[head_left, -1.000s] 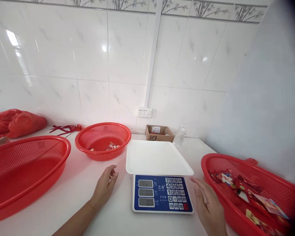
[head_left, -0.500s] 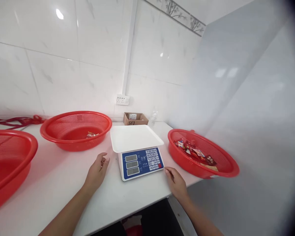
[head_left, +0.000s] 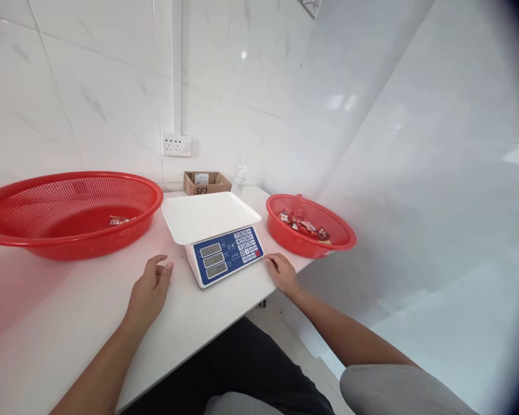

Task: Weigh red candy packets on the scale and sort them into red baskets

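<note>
A white digital scale [head_left: 221,251] with a blue keypad panel and a bare, flat tray [head_left: 211,216] stands on the white table. To its left, my left hand [head_left: 150,289] rests on edge at the tabletop, fingers loosely bent, thumb apart, holding nothing. By the scale's right front corner is my right hand [head_left: 282,273], loosely curled with a gap inside and nothing visible in it. Its fingertips lie very close to the corner; whether they touch it I cannot tell. Right of the scale, a red basket [head_left: 303,245] holds several small red packets [head_left: 305,225].
At the left a larger red basket [head_left: 86,246] has a few small packets [head_left: 120,220] in it. Behind the scale are a small cardboard box [head_left: 214,188] and a clear plastic bottle [head_left: 241,174]. A wall socket [head_left: 177,144] sits above. The table's front edge runs diagonally beside my legs.
The view has turned right and down, so the far-left basket and red straps have left the picture. My hands keep about the same places beside the scale.
</note>
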A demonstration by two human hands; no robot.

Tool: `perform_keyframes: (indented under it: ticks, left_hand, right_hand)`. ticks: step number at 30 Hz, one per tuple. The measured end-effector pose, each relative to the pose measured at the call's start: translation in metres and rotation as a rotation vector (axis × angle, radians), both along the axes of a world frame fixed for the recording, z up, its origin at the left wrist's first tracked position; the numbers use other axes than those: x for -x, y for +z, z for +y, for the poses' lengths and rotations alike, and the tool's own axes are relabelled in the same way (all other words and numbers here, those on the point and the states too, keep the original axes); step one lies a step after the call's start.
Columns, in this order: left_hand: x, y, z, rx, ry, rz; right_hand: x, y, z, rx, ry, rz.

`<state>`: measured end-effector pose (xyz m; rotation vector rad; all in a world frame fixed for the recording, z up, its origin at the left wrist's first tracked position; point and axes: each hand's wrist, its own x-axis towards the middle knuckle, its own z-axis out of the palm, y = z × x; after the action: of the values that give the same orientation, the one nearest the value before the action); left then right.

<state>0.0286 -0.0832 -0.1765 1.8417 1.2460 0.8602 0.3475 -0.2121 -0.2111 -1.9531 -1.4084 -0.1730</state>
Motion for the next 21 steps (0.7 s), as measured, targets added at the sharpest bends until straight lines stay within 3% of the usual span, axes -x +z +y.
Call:
perform_keyframes:
  ticks: [13, 21]
  left_hand:
    - [-0.009, 0.004, -0.003, 0.079, -0.051, -0.024]
    - [-0.006, 0.007, 0.001, 0.214, 0.041, 0.01]
  right_hand:
    - [0.0, 0.004, 0.001, 0.01, 0.004, 0.033]
    - [-0.002, 0.009, 0.002, 0.073, 0.089, 0.032]
